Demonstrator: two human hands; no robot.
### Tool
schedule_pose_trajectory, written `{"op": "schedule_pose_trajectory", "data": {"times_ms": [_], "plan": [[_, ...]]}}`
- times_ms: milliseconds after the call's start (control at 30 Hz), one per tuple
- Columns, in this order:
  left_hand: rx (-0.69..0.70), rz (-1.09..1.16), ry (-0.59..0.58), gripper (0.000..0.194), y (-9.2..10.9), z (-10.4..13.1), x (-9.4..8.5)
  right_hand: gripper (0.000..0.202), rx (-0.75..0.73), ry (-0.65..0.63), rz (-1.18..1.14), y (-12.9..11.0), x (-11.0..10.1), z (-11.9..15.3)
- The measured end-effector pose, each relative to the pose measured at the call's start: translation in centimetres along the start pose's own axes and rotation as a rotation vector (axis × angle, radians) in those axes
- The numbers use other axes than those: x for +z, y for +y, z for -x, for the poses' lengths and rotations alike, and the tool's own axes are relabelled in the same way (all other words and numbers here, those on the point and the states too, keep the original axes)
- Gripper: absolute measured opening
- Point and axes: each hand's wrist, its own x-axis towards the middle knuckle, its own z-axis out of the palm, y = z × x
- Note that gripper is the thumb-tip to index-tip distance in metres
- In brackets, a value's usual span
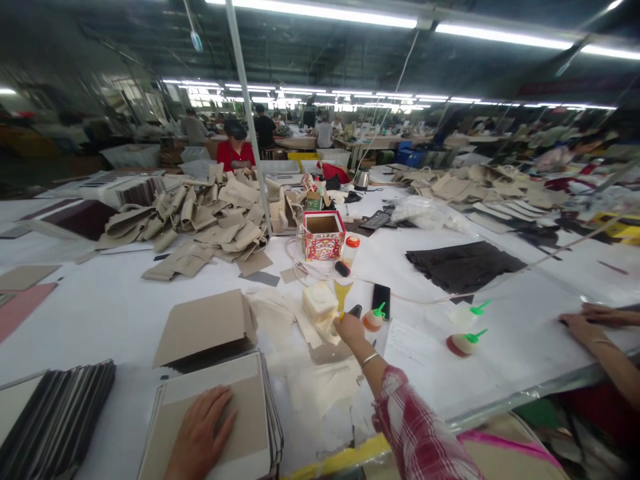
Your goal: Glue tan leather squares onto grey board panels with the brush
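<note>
My left hand (203,430) lies flat, fingers stretched, on a beige and white panel (245,400) that tops a stack at the front edge. My right hand (351,330) is closed round the narrow end of a yellow scraper (343,293), whose wide blade points away from me. Just left of it stands a cream, glue-smeared tub (320,303). Next to the right hand are a small dark object (355,311), a squeeze bottle (373,320) with a green nozzle and a black phone (381,301). Behind the left hand's stack sits another pile of beige boards (205,327).
Dark-edged panels (60,420) stack at left. Beige bag pieces (215,220) heap behind, near a metal pole (250,120). A red patterned box (324,237) and orange-lidded jar (351,250) stand mid-table. At right are black sheets (463,265), another bottle (465,343) and a co-worker's hands (583,327).
</note>
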Motion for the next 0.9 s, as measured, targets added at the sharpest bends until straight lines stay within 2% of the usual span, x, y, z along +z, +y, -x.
{"op": "schedule_pose_trajectory", "data": {"times_ms": [133, 267, 300, 333, 400, 467, 600, 667, 733, 800, 833, 900], "plan": [[-0.040, 0.006, -0.021, 0.034, 0.4, -0.2, -0.3, 0.045, -0.034, 0.032, -0.118, -1.6, -0.7, -1.3], [-0.103, 0.059, -0.098, 0.031, 1.2, -1.0, -2.0, 0.047, -0.082, 0.031, -0.163, -2.6, -3.6, -2.0], [-0.128, 0.086, -0.122, 0.031, 1.3, -1.2, -2.5, 0.053, -0.095, 0.038, -0.168, -2.8, -4.2, -2.0], [-0.152, 0.111, -0.154, 0.031, 1.3, -1.6, -3.1, 0.061, -0.103, 0.076, -0.178, -3.1, -4.5, -1.7], [-0.200, 0.108, -0.180, 0.033, 1.1, -2.1, -3.9, 0.064, -0.189, 0.256, -0.221, -4.2, -4.2, 0.0], [-0.248, 0.031, -0.167, 0.039, 0.8, -2.6, -4.2, 0.055, -0.413, 0.310, -0.249, -6.0, -2.3, 3.7], [-0.409, -0.120, -0.181, 0.057, 0.1, -2.9, -2.8, 0.050, -1.032, 0.052, -0.238, -11.6, 4.6, 13.2], [-0.503, -0.132, -0.223, 0.062, -0.1, -2.7, -1.8, 0.055, -1.167, -0.042, -0.196, -13.5, 7.7, 16.2], [-0.552, -0.111, -0.256, 0.063, -0.5, -2.3, -1.4, 0.058, -1.181, -0.111, -0.153, -14.0, 9.4, 17.2], [-0.579, -0.058, -0.245, 0.063, -1.5, -1.6, -2.1, 0.059, -1.103, -0.130, -0.164, -13.4, 9.7, 16.6], [-0.607, -0.029, -0.208, 0.063, -2.4, -1.1, -2.9, 0.061, -1.021, -0.122, -0.200, -12.8, 9.6, 16.0], [-0.735, 0.047, -0.088, 0.070, -4.5, 0.4, -4.8, 0.070, -0.748, -0.123, -0.315, -11.9, 9.1, 15.1]]}}
